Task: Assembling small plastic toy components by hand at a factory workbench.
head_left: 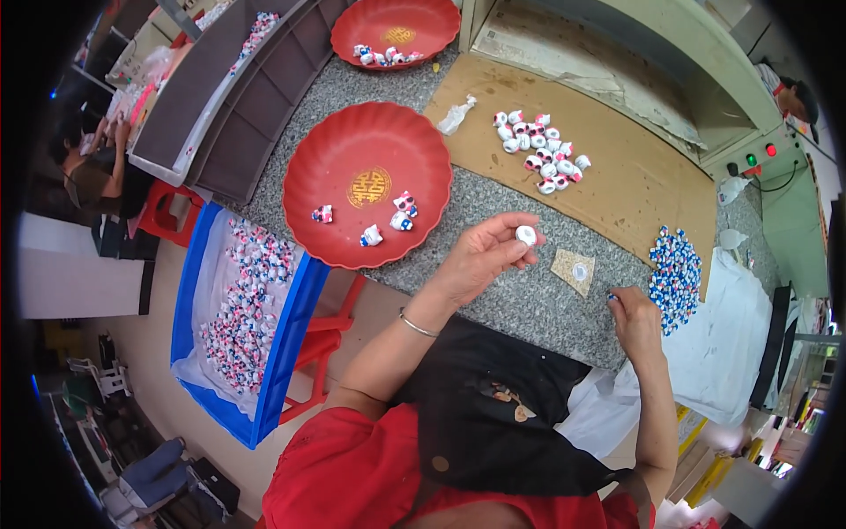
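The left hand (480,256) pinches a white piece (526,235) over the tabletop (529,317). The right hand (636,322) pinches a small blue bit (612,297), just left of the blue pile (676,282). A tan patch (564,265) lies between the hands. The white pile (545,156) sits farther off, past both hands.

Pale floor (152,353), red plastic stool (161,219)

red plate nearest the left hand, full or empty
Neither: four small figures lie in the red plate, most of it bare.
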Available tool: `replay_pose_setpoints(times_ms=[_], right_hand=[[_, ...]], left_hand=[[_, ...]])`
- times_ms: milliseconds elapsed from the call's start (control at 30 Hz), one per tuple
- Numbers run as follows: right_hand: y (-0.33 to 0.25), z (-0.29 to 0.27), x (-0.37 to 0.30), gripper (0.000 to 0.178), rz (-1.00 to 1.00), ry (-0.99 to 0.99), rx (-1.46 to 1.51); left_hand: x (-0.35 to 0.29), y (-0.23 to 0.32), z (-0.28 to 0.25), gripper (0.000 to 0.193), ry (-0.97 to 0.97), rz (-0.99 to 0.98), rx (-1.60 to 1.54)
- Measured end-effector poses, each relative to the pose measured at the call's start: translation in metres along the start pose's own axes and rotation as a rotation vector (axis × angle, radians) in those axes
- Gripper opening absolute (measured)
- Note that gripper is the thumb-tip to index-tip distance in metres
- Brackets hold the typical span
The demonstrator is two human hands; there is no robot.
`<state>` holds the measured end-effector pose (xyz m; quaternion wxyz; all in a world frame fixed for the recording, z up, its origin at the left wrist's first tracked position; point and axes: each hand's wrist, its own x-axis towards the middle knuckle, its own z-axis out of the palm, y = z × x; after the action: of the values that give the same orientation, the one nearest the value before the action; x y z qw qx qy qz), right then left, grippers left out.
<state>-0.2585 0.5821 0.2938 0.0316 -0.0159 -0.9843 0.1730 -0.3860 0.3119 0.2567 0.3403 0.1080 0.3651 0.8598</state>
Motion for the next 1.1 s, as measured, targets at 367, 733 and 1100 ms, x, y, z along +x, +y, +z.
replay_pose_setpoints(times_ms=[367, 733, 1100], right_hand=[[-0.032, 0.006, 0.013, 0.011, -0.058, 0.089, 0.129], [-0.035, 0.002, 0.054, 0.010, -0.423, -0.032, -0.106], [-0.037, 0.002, 0.047, 0.014, -0.378, -0.002, -0.086]], left_hand=[[-0.028, -0.015, -0.003, 0.036, 0.025, -0.006, 0.275], [-0.026, -0.021, 0.005, 0.036, 0.010, 0.114, 0.294], [-0.001, -0.046, 0.013, 0.035, 0.055, 0.315, 0.658]])
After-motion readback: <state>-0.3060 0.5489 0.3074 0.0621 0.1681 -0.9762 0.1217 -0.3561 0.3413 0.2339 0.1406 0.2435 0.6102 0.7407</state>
